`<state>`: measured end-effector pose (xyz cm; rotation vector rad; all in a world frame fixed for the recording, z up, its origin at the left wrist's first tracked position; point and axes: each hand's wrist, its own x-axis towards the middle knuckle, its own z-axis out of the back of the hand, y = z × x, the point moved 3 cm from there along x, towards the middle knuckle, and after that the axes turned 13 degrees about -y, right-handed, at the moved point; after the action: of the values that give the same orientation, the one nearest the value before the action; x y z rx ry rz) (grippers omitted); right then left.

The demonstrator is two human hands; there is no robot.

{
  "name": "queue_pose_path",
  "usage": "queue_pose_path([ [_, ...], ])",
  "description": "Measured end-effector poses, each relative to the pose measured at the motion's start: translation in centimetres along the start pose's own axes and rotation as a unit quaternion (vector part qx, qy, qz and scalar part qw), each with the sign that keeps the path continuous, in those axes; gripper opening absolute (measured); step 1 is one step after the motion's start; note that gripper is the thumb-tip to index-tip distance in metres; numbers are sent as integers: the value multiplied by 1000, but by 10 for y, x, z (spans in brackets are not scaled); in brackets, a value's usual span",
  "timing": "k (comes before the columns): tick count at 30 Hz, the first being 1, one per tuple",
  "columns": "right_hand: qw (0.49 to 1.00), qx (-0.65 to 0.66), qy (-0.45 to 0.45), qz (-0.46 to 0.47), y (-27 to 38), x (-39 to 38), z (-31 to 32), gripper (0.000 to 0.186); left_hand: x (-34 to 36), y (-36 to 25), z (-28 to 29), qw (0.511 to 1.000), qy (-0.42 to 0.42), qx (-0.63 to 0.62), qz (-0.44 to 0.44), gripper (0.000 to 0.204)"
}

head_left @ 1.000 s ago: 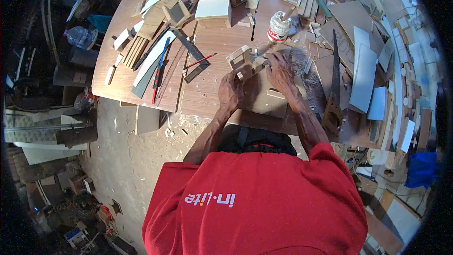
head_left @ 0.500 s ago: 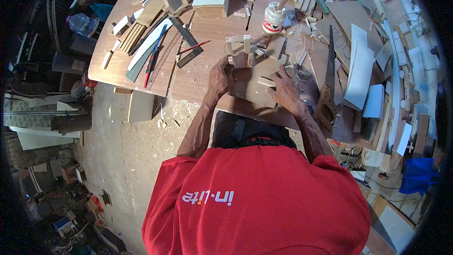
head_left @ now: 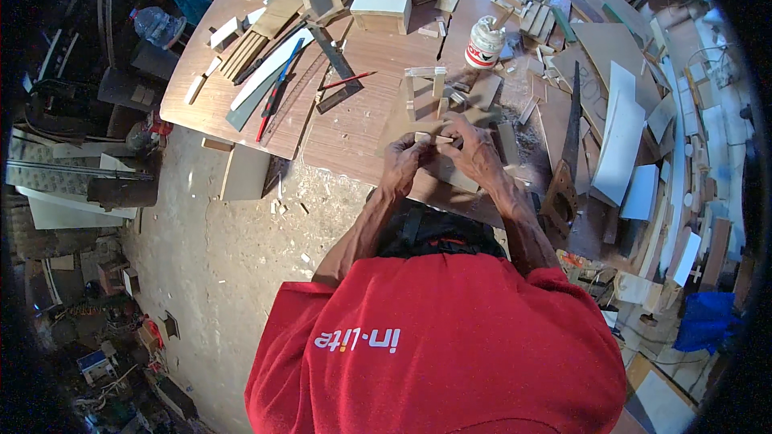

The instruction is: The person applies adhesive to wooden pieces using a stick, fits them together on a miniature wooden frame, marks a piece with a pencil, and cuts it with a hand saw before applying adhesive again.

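Observation:
Near the bench's front edge, my left hand (head_left: 401,157) pinches a small pale wooden block (head_left: 422,137), and my right hand (head_left: 470,153) closes its fingers on the same small wood beside it. Just beyond them a small upright wooden frame (head_left: 441,82) stands on a brown board (head_left: 397,133), with small offcuts at its right. Farther back is a white glue jar (head_left: 485,47) with a red band and a stick in its mouth.
The wooden bench (head_left: 338,137) holds a square (head_left: 330,52), a red pencil (head_left: 346,80), a blue-and-red tool (head_left: 273,103) and white-and-wood boxes (head_left: 382,8). At right lie a hand saw (head_left: 563,193) and piled board offcuts (head_left: 616,133). Concrete floor (head_left: 201,265) shows at left.
My left hand has left the wooden frame and moved toward me. My right hand has picked up the loose piece, and both hands have come together around it. The frame now stands by itself.

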<state>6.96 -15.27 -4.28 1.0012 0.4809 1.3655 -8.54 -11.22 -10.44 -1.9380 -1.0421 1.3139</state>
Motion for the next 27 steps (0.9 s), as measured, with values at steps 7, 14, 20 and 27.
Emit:
queue_pose_path([
  [7, 938, 212, -130, -242, -41, -2, -22, 42, 18, -6, -5, 999, 5, 0, -33, 26],
  [14, 970, 86, -150, -173, -45, 8, -19, 26, 10, -17, -18, 999, -10, -23, 35, 24],
  [20, 935, 218, -147, -239, -32, 8, -18, 28, 13, -10, -14, 998, -50, -23, 21, 23],
  [27, 984, 37, -147, -89, -37, 13, -11, 41, 12, -15, -22, 995, -75, -68, 1, 25],
])
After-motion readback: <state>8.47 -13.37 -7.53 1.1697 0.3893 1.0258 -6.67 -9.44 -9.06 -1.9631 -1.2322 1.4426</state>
